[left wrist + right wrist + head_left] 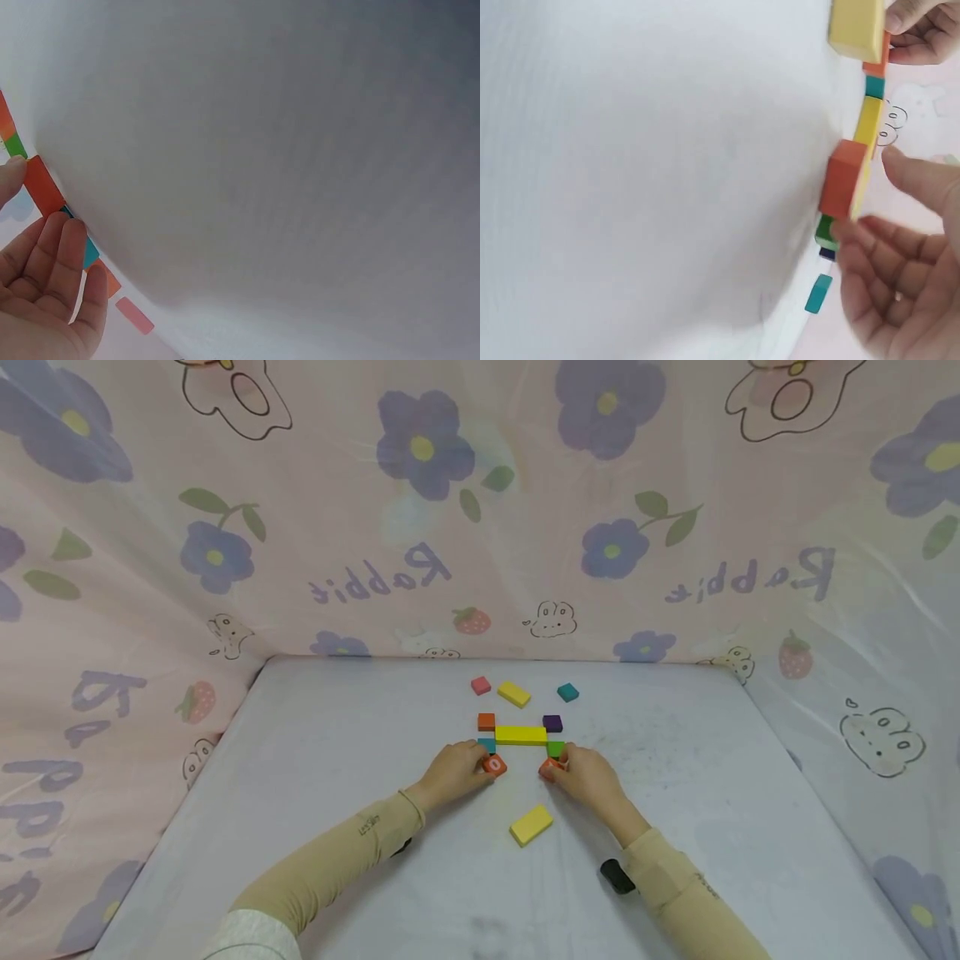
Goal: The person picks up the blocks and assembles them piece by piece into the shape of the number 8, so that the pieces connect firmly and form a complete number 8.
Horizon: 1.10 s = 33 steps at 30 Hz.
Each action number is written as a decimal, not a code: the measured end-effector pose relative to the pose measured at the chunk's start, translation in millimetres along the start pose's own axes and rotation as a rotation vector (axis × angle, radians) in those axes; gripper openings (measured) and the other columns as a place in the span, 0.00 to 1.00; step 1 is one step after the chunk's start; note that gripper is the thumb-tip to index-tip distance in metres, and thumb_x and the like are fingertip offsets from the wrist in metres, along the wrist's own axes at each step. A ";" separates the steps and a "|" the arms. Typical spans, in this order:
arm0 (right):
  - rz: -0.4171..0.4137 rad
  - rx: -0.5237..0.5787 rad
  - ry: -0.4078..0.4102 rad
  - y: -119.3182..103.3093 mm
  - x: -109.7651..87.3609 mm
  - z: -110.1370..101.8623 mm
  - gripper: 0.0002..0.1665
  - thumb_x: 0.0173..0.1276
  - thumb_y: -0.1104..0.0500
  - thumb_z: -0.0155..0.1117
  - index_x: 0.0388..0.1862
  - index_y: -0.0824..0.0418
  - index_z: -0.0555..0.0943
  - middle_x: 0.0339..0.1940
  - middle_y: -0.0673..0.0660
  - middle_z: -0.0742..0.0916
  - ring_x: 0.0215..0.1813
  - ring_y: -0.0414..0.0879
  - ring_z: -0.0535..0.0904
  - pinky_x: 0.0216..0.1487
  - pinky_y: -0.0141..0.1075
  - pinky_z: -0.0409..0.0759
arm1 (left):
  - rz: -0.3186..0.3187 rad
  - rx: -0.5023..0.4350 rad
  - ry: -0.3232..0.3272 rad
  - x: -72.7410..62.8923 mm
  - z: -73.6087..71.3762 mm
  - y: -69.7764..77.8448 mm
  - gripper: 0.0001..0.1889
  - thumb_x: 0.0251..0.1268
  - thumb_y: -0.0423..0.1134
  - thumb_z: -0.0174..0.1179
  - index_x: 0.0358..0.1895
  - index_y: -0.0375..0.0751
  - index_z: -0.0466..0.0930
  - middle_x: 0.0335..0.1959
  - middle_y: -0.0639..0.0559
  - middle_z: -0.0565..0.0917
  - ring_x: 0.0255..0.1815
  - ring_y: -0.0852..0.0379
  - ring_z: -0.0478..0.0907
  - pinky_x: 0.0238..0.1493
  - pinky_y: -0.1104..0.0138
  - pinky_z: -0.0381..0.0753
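In the head view, my left hand [453, 774] holds an orange block with a white ring mark [495, 765] between thumb and fingers. The left wrist view shows the thumb at one end of this orange block [45, 186] and fingertips at the other, beside a teal block [91, 253]. My right hand [592, 778] pinches another orange block [550, 768], near a green block [556, 748]. A long yellow bar [521, 736] lies between the two sides, with an orange-brown block [487, 722] and a purple block [552, 723] by its far corners.
Behind the arrangement lie a pink block [481, 686], a yellow block [513, 694] and a teal block [567, 692]. Nearer the body, another yellow block [531, 825] sits between the forearms. A patterned curtain [480, 527] surrounds the white table [337, 718].
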State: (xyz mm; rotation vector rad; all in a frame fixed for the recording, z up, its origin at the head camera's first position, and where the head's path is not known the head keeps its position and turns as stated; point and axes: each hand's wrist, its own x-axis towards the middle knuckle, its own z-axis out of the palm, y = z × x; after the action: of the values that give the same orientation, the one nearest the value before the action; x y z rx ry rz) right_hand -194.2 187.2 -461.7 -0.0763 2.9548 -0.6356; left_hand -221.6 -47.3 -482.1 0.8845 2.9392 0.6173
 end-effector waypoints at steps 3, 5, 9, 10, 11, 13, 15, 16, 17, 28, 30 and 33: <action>-0.025 0.067 -0.046 0.4 -2.7 -3.3 0.16 0.61 0.48 0.64 0.35 0.59 0.78 0.25 0.52 0.81 0.27 0.43 0.72 0.28 0.31 0.70 | 0.014 0.003 0.011 -0.3 0.3 -0.6 0.13 0.55 0.45 0.65 0.38 0.41 0.79 0.24 0.57 0.73 0.25 0.62 0.65 0.28 0.73 0.63; -0.076 0.126 -0.091 1.7 -5.0 -5.2 0.13 0.61 0.49 0.65 0.35 0.58 0.79 0.27 0.50 0.82 0.28 0.41 0.73 0.29 0.30 0.72 | 0.019 0.010 0.016 -0.4 0.4 -1.1 0.13 0.55 0.45 0.65 0.38 0.41 0.79 0.24 0.57 0.72 0.25 0.62 0.65 0.28 0.72 0.63; -0.254 0.201 -0.210 6.8 -10.7 -6.8 0.16 0.57 0.49 0.68 0.39 0.57 0.80 0.29 0.48 0.81 0.31 0.40 0.73 0.32 0.29 0.73 | 0.018 0.020 0.017 0.0 0.9 -1.4 0.13 0.55 0.46 0.65 0.39 0.42 0.80 0.24 0.57 0.73 0.25 0.63 0.65 0.28 0.72 0.63; -0.304 0.207 -0.238 8.1 -12.1 -6.8 0.18 0.56 0.49 0.69 0.40 0.57 0.80 0.29 0.48 0.80 0.32 0.40 0.72 0.32 0.28 0.73 | 0.015 0.021 0.015 0.0 1.0 -1.3 0.13 0.55 0.46 0.65 0.39 0.42 0.80 0.24 0.57 0.73 0.25 0.63 0.65 0.28 0.72 0.63; -0.345 0.210 -0.267 9.2 -13.3 -6.5 0.20 0.54 0.48 0.70 0.41 0.57 0.81 0.30 0.48 0.80 0.33 0.40 0.72 0.33 0.28 0.72 | 0.015 0.023 0.016 0.0 1.1 -1.2 0.14 0.55 0.46 0.65 0.39 0.42 0.80 0.24 0.57 0.74 0.25 0.63 0.65 0.28 0.72 0.64; -0.406 0.207 -0.311 11.0 -15.0 -5.3 0.22 0.52 0.45 0.72 0.43 0.54 0.81 0.32 0.46 0.79 0.36 0.39 0.71 0.36 0.28 0.71 | 0.015 0.027 0.016 0.1 1.3 -1.1 0.14 0.55 0.46 0.65 0.40 0.42 0.80 0.25 0.57 0.74 0.25 0.63 0.66 0.29 0.72 0.65; -0.451 0.200 -0.336 12.4 -15.7 -3.2 0.22 0.51 0.45 0.72 0.44 0.51 0.82 0.33 0.46 0.79 0.37 0.39 0.70 0.37 0.28 0.70 | 0.015 0.028 0.017 0.1 1.4 -1.0 0.14 0.55 0.47 0.65 0.39 0.42 0.80 0.25 0.57 0.75 0.25 0.63 0.66 0.29 0.73 0.65; -0.469 0.194 -0.341 12.8 -15.9 -2.2 0.22 0.51 0.45 0.72 0.44 0.50 0.82 0.33 0.46 0.79 0.38 0.39 0.70 0.38 0.29 0.70 | 0.016 0.031 0.017 0.2 1.6 -1.1 0.14 0.55 0.47 0.65 0.40 0.42 0.80 0.25 0.57 0.75 0.25 0.63 0.66 0.29 0.73 0.65; -0.480 0.190 -0.347 13.0 -16.1 -1.4 0.21 0.51 0.46 0.72 0.44 0.49 0.83 0.33 0.46 0.78 0.38 0.39 0.69 0.38 0.29 0.70 | 0.019 0.031 0.018 0.2 1.7 -1.1 0.14 0.56 0.47 0.65 0.40 0.42 0.80 0.26 0.57 0.75 0.25 0.63 0.66 0.29 0.73 0.65; -0.546 0.115 -0.343 10.5 -15.4 3.5 0.13 0.53 0.52 0.72 0.39 0.49 0.84 0.26 0.45 0.75 0.34 0.36 0.67 0.35 0.27 0.67 | 0.012 0.006 0.005 0.6 3.4 -2.6 0.16 0.56 0.47 0.65 0.42 0.41 0.81 0.28 0.56 0.77 0.26 0.62 0.67 0.29 0.73 0.67; -0.546 0.102 -0.311 9.5 -14.7 3.9 0.13 0.54 0.53 0.72 0.39 0.50 0.84 0.25 0.45 0.75 0.34 0.36 0.68 0.34 0.27 0.67 | 0.006 0.015 0.002 1.1 3.4 -2.6 0.15 0.56 0.47 0.65 0.42 0.41 0.80 0.27 0.56 0.77 0.27 0.62 0.67 0.30 0.73 0.67; -0.554 0.055 -0.233 7.8 -12.8 5.7 0.13 0.54 0.52 0.72 0.39 0.51 0.84 0.26 0.44 0.76 0.33 0.37 0.68 0.34 0.27 0.68 | -0.004 0.030 -0.004 1.5 3.3 -2.1 0.15 0.56 0.47 0.64 0.42 0.41 0.80 0.27 0.56 0.76 0.27 0.62 0.67 0.30 0.73 0.67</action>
State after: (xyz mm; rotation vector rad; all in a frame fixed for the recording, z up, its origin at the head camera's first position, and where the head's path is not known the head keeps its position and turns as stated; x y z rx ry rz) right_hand -181.0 192.9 -468.8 -0.9177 2.6786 -0.7048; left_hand -223.6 -46.8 -485.8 0.8813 2.9537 0.5715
